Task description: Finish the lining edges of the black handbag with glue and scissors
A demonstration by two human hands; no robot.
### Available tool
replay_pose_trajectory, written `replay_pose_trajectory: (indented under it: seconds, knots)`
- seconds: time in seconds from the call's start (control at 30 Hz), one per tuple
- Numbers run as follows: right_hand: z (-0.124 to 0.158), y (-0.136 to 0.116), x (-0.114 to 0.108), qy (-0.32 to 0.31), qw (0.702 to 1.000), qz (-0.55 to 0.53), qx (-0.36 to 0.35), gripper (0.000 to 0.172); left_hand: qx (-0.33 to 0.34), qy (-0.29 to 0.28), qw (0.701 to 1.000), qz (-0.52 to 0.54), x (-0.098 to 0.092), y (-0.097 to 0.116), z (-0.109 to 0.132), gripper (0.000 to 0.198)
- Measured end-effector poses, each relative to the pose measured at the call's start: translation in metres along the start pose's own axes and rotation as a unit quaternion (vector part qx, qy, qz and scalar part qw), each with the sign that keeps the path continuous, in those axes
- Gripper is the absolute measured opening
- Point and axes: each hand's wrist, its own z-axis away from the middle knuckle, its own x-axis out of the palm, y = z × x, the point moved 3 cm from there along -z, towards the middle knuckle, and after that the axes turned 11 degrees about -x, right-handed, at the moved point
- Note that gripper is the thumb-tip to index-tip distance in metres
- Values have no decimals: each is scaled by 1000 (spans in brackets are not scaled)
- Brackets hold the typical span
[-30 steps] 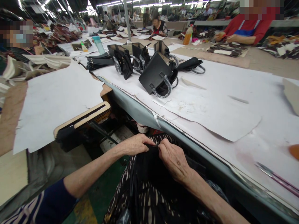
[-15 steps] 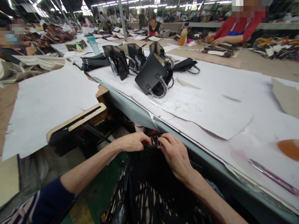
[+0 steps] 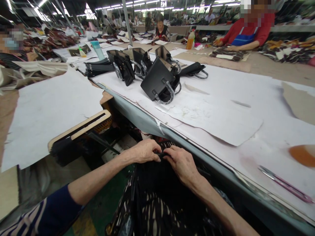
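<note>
Hands near-closed in pinches: left hand (image 3: 147, 151) and right hand (image 3: 182, 164) hold the upper edge of a soft black piece (image 3: 156, 177) over patterned black-and-cream clothing (image 3: 155, 211). Working that edge seems in hand; the next move likely calls for even pressure.

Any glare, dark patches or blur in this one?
Head view: ceiling light glares upper left; plastic-wrapped handle glints; black material held by left hand and right hand sinks into darkness, losing detail. Same head view: distant seated worker looks soft.
</note>
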Motion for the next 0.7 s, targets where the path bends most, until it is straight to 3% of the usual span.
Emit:
replay_pose_trajectory:
  seconds: [0.3, 0.47, 0.6, 0.7]
  knots:
    - [-4, 4, 4, -11, 995, -96, -38, 13, 17, 8, 1000, -10, 1, -4, -1, 12]
    - [-5, 3, -5, -27, 985, -166, -36, 17, 4, 5, 1000, -17, 3, -5, 0, 12]
    - [2, 5, -23, -20, 978, -205, 16, 26, 5, 24, 998, -56, 2, -4, 7, 14]
    - [10, 8, -30, -57, 980, -179, 71, 28, 13, 48, 995, -83, 0, 0, 12, 23]
